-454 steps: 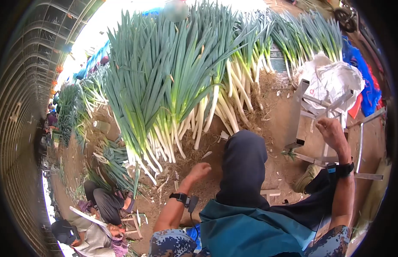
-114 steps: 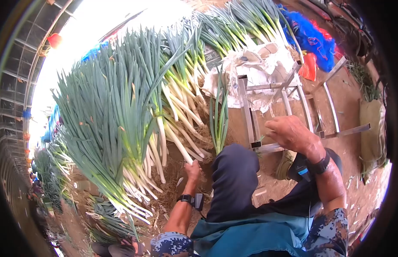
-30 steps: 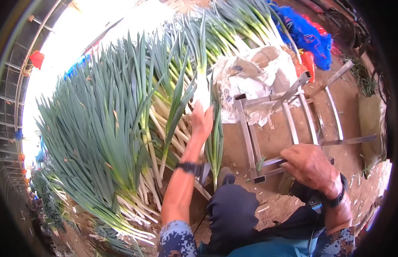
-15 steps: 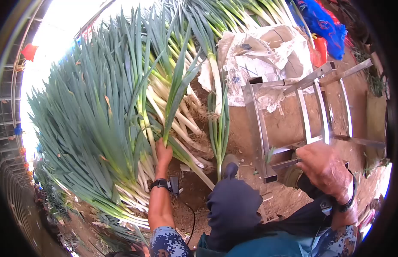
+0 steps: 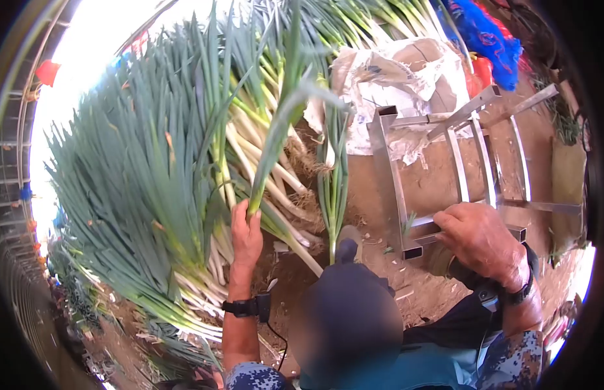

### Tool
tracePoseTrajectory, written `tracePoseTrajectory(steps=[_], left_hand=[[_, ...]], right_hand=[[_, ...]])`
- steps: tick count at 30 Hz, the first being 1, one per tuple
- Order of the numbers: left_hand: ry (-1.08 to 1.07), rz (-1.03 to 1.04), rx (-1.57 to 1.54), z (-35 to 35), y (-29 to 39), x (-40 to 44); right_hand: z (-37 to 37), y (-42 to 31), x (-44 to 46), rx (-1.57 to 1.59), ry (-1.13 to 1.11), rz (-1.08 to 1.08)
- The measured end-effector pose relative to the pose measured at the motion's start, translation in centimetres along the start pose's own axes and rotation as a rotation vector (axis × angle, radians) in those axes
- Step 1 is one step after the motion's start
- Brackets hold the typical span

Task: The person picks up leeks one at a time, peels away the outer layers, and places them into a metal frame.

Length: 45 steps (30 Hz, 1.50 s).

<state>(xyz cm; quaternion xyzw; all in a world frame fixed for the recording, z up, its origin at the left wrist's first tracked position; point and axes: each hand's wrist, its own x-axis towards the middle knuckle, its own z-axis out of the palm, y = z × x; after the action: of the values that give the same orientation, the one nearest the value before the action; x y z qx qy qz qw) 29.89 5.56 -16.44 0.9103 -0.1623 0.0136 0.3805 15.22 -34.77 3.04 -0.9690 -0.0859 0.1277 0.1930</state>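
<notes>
The left hand has its grip closed around a single leek, at the lower part of the leaves that show; what lies below is hidden by the fingers. From the grip, the leek's long axis runs forward and leans right, its leaves bending over to the right at the top, where they blur.

Just left of this grip stands the dense bank of leeks, leaves pointing away from the person and pale ends toward them. Just right of it, a loose pale stem slants down toward the blurred knee, and beyond that a slim green leek lies pointing straight away.

The right hand is well apart from the held leek, so the left is much the nearer. Its fingers curl with the palm turned away; whether this grip holds anything, I cannot tell. It is beside the metal frame, contact unclear. Past the frame lies a crumpled white sack.
</notes>
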Motion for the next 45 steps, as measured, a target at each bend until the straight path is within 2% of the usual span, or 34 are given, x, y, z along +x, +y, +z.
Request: tracePoseTrajectory(steps=[2, 4, 6, 11, 14, 15, 22, 26, 30, 31, 32, 34, 38, 40, 44, 45], left_hand=[[0.059, -0.021, -0.044, -1.1, 3.2, 2.2], [-0.014, -0.155, -0.328, -2.5, 6.3, 5.4], [-0.112, -0.109, -0.531, -3.5, 7.6, 8.4], [-0.063, -0.108, -0.923, -1.0, 10.3, 13.6], [-0.096, -0.096, -1.053, 1.8, 10.3, 16.2], [-0.093, -0.186, -1.03, 2.4, 10.8, 16.8], [-0.193, -0.177, -1.352, 7.0, 12.8, 20.3], [-0.126, -0.213, -1.346, 7.8, 14.4, 21.8], [-0.018, -0.145, -1.209, 9.1, 15.4, 24.4], [-0.071, -0.111, -1.165, 9.0, 15.6, 25.2], [-0.105, -0.149, -1.194, 9.3, 15.3, 26.6], [-0.031, -0.242, -1.106, 9.7, 15.4, 27.3], [-0.051, -0.267, -0.997, 8.9, 12.2, 22.8], [-0.145, -0.282, -0.79, 7.9, 8.8, 17.4], [-0.161, -0.536, -0.713, 9.1, -2.3, 1.4], [-0.14, -0.673, -0.681, 9.6, -3.4, -3.2]], right_hand=[[0.4, 0.1, 0.1, -0.001, -0.008, -0.026], [0.4, 0.3, -0.1, -0.024, -0.02, -0.03], [0.3, 0.2, -0.6, -0.021, 0.046, -0.065], [-0.9, 0.0, -1.7, 0.028, 0.074, -0.12], [-1.1, 0.6, -2.4, 0.009, 0.054, -0.102], [-1.1, 1.0, -2.6, 0.021, 0.069, -0.106], [-1.3, 2.9, -3.4, 0.009, 0.114, -0.108], [-1.2, 3.3, -3.4, 0.014, 0.118, -0.147], [-1.5, 2.9, -3.3, 0.043, 0.129, -0.163], [-1.2, 2.7, -3.3, 0.05, 0.112, -0.161], [-1.0, 2.7, -3.2, 0.052, 0.098, -0.161], [-1.2, 2.8, -3.0, 0.045, 0.092, -0.152], [-1.7, 2.7, -2.9, 0.049, 0.067, -0.119], [-1.4, 3.0, -3.0, 0.04, 0.067, -0.105], [-1.8, 2.2, -2.8, 0.064, 0.038, -0.038], [-1.8, 1.9, -2.7, 0.055, 0.017, -0.02]])
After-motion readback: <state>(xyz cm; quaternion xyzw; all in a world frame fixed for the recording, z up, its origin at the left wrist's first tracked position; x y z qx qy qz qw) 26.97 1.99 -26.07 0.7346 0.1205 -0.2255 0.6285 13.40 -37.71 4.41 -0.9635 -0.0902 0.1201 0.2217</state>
